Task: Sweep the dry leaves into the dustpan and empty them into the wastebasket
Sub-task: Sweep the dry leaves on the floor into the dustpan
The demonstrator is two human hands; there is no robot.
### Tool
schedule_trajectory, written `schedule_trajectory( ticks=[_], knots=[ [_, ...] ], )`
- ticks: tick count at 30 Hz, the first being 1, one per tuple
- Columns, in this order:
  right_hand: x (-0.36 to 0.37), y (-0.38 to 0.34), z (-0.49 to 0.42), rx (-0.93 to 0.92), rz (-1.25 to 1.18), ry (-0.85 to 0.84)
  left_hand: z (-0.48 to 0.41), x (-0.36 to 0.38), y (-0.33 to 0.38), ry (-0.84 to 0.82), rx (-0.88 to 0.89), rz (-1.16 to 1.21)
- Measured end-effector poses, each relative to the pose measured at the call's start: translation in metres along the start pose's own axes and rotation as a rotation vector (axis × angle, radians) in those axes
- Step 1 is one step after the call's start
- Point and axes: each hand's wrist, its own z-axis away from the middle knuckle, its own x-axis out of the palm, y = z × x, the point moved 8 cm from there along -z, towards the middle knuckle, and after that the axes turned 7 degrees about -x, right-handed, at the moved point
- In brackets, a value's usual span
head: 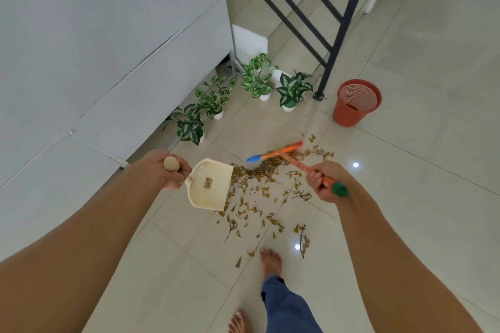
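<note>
Dry brown leaves (259, 192) lie scattered on the pale tiled floor, thickest just right of the cream dustpan (211, 185). My left hand (165, 170) grips the dustpan's long handle, whose rounded top shows above my fist. The pan sits low with its open mouth facing the leaves. My right hand (323, 181) grips the orange broom handle with a green end cap. The broom head (276, 154), orange and blue, rests in the leaf pile beyond the pan. A red mesh wastebasket (355, 103) stands upright at the back right.
Several small potted plants (257, 80) line the white wall (108, 48) on the left and back. A black stair railing (332, 35) ends in a post beside the wastebasket. My bare feet (270, 262) stand near the closest leaves. Open tile lies to the right.
</note>
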Motion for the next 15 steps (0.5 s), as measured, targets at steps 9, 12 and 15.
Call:
schedule_trajectory(
  ticks=[9, 12, 15],
  knots=[
    [0.004, 0.038, 0.062, -0.090, 0.198, 0.026, 0.024, -0.033, -0.040, -0.062, -0.001, -0.068],
    [-0.003, 0.027, 0.082, -0.209, 0.435, 0.113, 0.028, -0.042, -0.046, -0.072, 0.000, -0.070],
    [-0.016, 0.005, 0.101, -0.321, 0.776, 0.209, 0.031, -0.046, -0.054, -0.095, -0.019, -0.061]
  ],
)
